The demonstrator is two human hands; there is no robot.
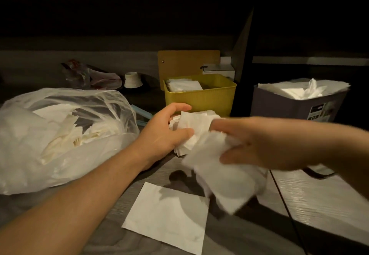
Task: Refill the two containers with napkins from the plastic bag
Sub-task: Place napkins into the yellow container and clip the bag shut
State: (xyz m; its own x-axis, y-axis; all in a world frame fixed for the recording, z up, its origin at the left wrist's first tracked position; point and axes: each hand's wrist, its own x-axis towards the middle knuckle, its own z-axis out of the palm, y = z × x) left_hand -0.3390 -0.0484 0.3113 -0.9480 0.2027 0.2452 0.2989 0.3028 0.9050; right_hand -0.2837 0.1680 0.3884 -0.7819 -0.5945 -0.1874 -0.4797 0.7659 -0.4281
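Note:
A clear plastic bag [60, 134] full of white napkins lies on the left of the table. My left hand [165, 132] grips a stack of white napkins [195, 122] in front of the yellow container [201, 99], which is partly filled with napkins. My right hand [265, 144], blurred, holds a loose bunch of napkins [225, 176] just right of the stack. The grey container [295, 107] at the right is heaped with napkins. One single napkin [167, 216] lies flat on the table near me.
A crumpled small bag [79, 75] and a white cap-like piece [132, 80] sit at the back left. A yellow board [187, 63] and a white box [218, 70] stand behind the yellow container. A dark cable [287, 210] runs across the table at right.

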